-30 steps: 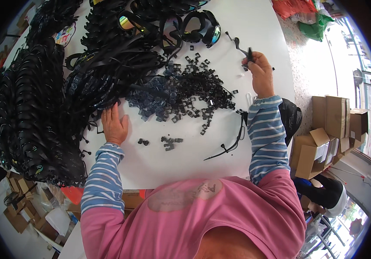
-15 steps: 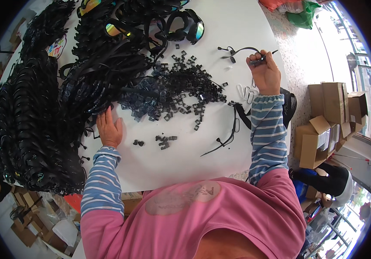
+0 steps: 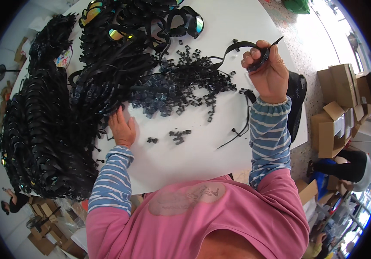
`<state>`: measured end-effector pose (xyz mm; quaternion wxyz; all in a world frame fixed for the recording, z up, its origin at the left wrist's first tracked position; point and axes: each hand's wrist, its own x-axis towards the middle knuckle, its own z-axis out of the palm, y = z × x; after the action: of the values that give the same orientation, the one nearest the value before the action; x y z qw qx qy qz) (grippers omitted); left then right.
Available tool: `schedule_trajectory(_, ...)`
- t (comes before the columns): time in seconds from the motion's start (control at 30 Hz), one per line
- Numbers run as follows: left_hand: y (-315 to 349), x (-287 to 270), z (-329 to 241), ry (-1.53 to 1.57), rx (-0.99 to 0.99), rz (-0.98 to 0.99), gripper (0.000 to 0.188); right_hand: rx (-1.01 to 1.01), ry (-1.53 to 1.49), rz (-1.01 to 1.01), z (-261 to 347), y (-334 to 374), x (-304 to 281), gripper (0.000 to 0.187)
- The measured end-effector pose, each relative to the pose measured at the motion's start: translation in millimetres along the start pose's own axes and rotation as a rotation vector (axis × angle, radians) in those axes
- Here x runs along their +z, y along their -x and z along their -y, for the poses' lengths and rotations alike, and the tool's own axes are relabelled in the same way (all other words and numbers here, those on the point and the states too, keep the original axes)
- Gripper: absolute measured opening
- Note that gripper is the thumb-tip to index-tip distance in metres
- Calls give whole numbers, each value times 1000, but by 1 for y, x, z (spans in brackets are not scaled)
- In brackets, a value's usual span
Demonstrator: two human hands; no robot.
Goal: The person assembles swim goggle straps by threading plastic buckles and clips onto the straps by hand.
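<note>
My right hand (image 3: 272, 77) is raised over the right side of the table, fingers closed round a black rubber strap (image 3: 236, 45). One end of the strap curves away to the left and its pointed tip sticks up past my thumb. My left hand (image 3: 123, 129) lies flat with fingers stretched, its fingertips at the edge of a heap of black straps (image 3: 107, 77). Between the hands spreads a pile of small black buckles (image 3: 207, 77), with bluish see-through ones (image 3: 154, 93) at its left. Several loose buckles (image 3: 179, 136) lie nearer me. Another thin strap (image 3: 240, 133) rests below my right hand.
Stacked black goggles (image 3: 42, 129) cover the table's left side. More goggles with mirrored lenses (image 3: 186, 22) lie at the back. A black mesh item (image 3: 297, 103) sits at the right table edge. Cardboard boxes (image 3: 328, 129) and a person (image 3: 345, 166) are beyond it.
My right hand has lifted slightly, carrying the strap up with it, and the strap's trailing end has swung left toward the buckles. My left hand stays by the strap heap. The whole view has shifted a little.
</note>
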<state>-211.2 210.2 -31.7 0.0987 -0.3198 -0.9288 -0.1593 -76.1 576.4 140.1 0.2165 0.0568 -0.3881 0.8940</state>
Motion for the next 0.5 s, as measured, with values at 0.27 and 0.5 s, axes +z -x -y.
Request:
schedule_trajectory(0.27, 11, -1, 19, 405, 65, -199, 36, 125, -264, -40, -77, 48, 96, 34)
schedule_trajectory(0.5, 40, -38, 35, 1202, -77, -203, 27, 278, -168, 65, -153, 74, 170, 36)
